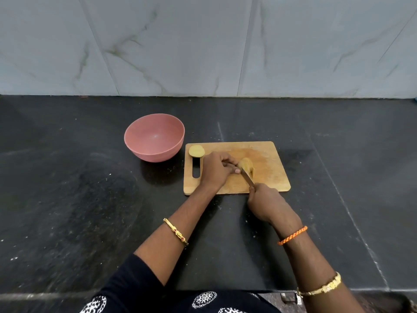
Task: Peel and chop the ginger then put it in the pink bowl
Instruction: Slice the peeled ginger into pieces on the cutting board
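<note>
The peeled, pale yellow ginger (247,168) lies near the middle of the wooden cutting board (266,163), where the left hand (217,169) pins it with curled fingers while the right hand (266,203), at the board's near edge, is wrapped around the handle of a knife (247,178) whose narrow blade rests against the ginger. A round cut slice (196,151) sits at the board's far left corner, above its slotted handle hole. Just left of the board stands the smooth round pink bowl (154,137) on the speckled black stone counter (79,199), with no writing readable anywhere.
</note>
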